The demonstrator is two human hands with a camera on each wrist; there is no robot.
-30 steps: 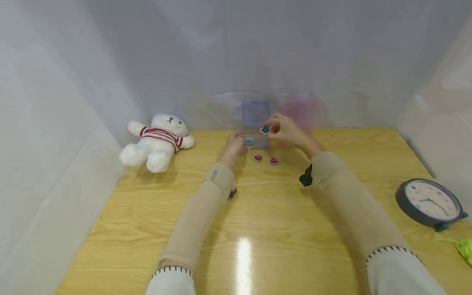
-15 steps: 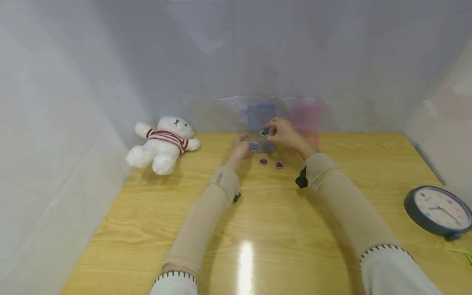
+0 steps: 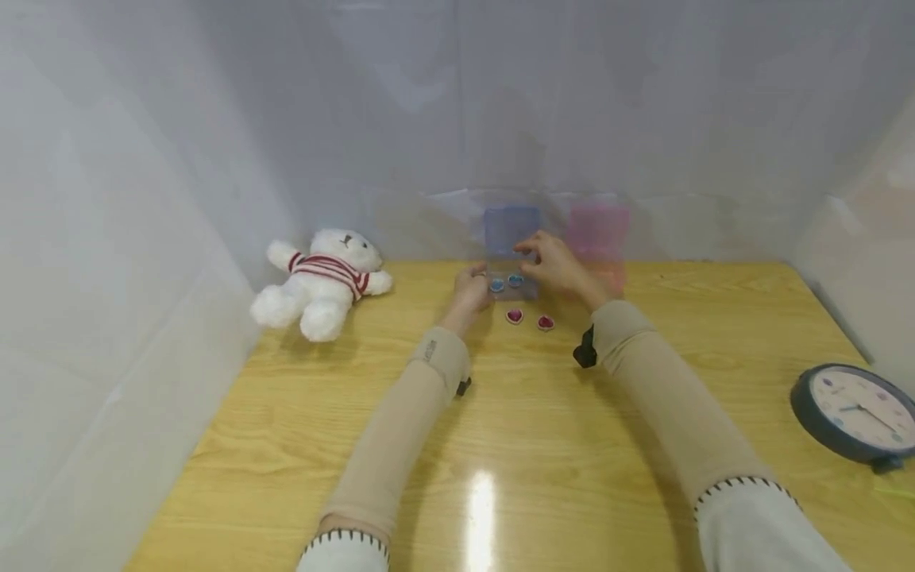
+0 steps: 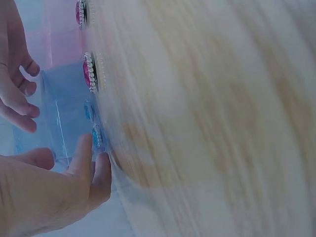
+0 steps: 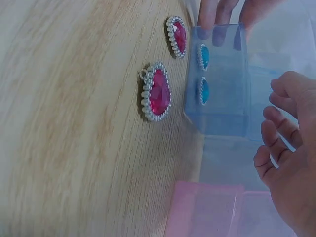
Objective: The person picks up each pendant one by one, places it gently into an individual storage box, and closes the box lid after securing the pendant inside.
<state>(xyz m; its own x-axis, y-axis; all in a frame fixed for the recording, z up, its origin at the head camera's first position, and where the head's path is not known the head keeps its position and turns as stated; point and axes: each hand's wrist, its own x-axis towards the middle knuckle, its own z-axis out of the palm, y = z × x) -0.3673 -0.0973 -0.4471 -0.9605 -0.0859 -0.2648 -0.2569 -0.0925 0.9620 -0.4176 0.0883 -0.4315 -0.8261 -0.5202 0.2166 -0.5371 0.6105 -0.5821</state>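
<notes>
The clear blue box [image 3: 525, 293] [image 4: 67, 111] [image 5: 219, 122] stands with its lid [image 3: 511, 229] raised. Two blue gems [image 3: 496, 285] [image 3: 515, 280] lie inside, side by side. At the box's left side, my left hand [image 3: 472, 291] [image 4: 54, 190] [image 5: 256, 12] grips the wall with fingers and thumb. Over the box's right part is my right hand [image 3: 557, 262] [image 4: 15, 64] [image 5: 296, 143], its fingers loosely bent and apart, holding nothing. Two magenta heart-shaped gems [image 3: 514, 316] [image 3: 546, 322] lie on the table just in front of the box.
A pink box [image 3: 599, 230] [image 5: 202, 212] with a raised lid stands right of the blue one. At the left lies a white teddy bear [image 3: 325, 278] in a striped top. A dark round clock [image 3: 858, 413] lies at the right. A pale wall [image 3: 429, 103] rises behind the table.
The blue gem that was pinched in my right hand now lies in the blue box beside the other one. Those fingers have parted. The head view has shifted slightly.
</notes>
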